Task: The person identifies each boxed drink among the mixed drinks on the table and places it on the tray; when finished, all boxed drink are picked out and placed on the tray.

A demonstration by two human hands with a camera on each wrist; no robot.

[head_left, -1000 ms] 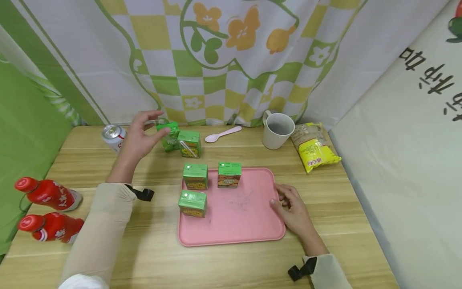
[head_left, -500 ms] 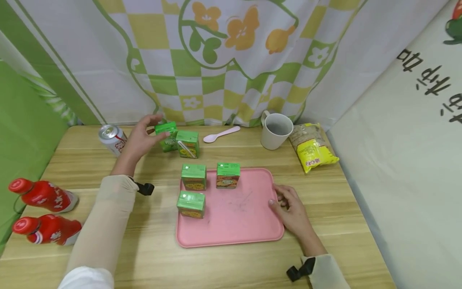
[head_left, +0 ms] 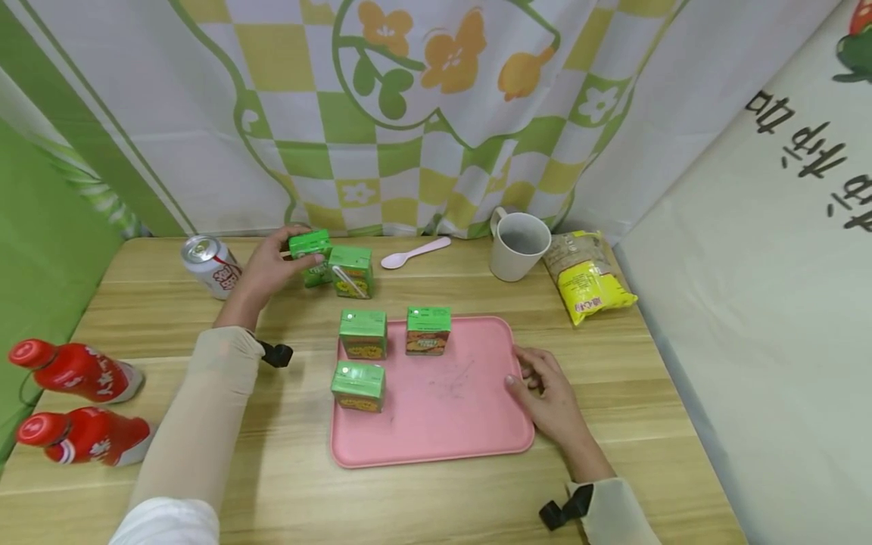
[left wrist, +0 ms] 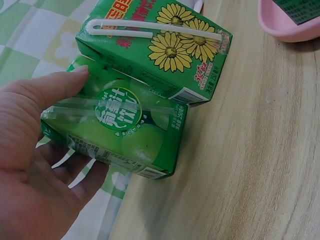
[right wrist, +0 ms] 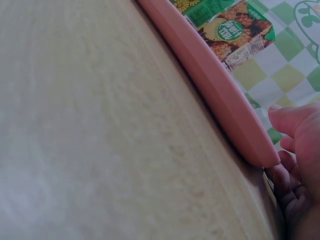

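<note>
At the back left of the table, my left hand (head_left: 268, 266) grips a green juice box (left wrist: 135, 131), thumb on its front edge and fingers behind it. Right beside it stands another green juice box (head_left: 354, 271) with yellow flowers and a white straw on its face. My right hand (head_left: 553, 395) holds the right rim of a pink tray (head_left: 463, 428), its thumb over the edge and fingers curled low at the side. Three juice boxes sit on the tray: one at the back left corner (head_left: 364, 334), a flowered one (head_left: 358, 386) before it, and a brown-fronted one (right wrist: 231, 31).
A drink can (head_left: 213, 266) stands left of my left hand, with two red bottles (head_left: 78, 371) lying nearer at the left edge. Along the back are a pink spoon (head_left: 415, 253), a grey mug (head_left: 519, 253) and a yellow-and-brown bag (head_left: 591, 280).
My left hand's raised fingers have come down behind the juice box, and the thumb has closed on its front. My right hand stays at the tray's rim. The head view has shifted slightly.
</note>
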